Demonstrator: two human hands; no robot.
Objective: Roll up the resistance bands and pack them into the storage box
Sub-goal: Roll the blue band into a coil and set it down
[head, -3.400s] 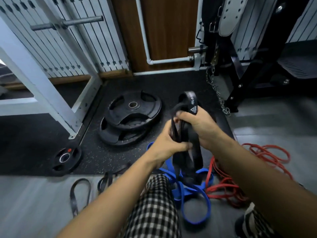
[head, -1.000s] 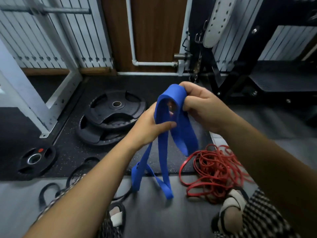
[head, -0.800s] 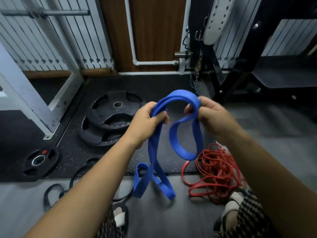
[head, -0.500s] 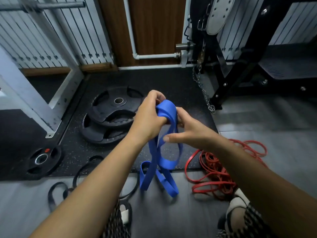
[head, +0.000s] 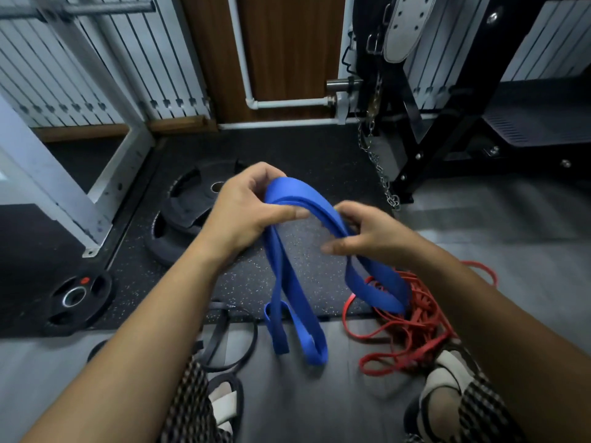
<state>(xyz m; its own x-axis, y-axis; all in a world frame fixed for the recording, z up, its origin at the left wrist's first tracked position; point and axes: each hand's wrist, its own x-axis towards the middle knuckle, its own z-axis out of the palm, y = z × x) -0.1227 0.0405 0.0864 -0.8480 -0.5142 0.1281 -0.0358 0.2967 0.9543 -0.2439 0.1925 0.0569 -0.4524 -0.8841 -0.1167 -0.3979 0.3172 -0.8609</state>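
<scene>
A wide blue resistance band [head: 289, 282] is held up over the floor in several loops. My left hand [head: 243, 212] grips its top fold between thumb and curled fingers. My right hand [head: 367, 235] pinches the layers a little to the right, where a loop hangs down. The band's lower ends trail to the grey floor. A tangled heap of thin red bands [head: 412, 327] lies on the floor under my right forearm. Black bands [head: 230, 340] lie by my left knee. No storage box is in view.
Stacked black weight plates [head: 188, 212] sit on the speckled rubber mat behind my left hand, and a small plate [head: 76, 297] lies at the left. A white rack leg [head: 54, 187] stands left, a black rack with a hanging chain [head: 380, 174] right.
The black band seen earlier is out of my hands and I hold the blue one. In the last half second my hands moved apart, spreading the blue loops wider to the right.
</scene>
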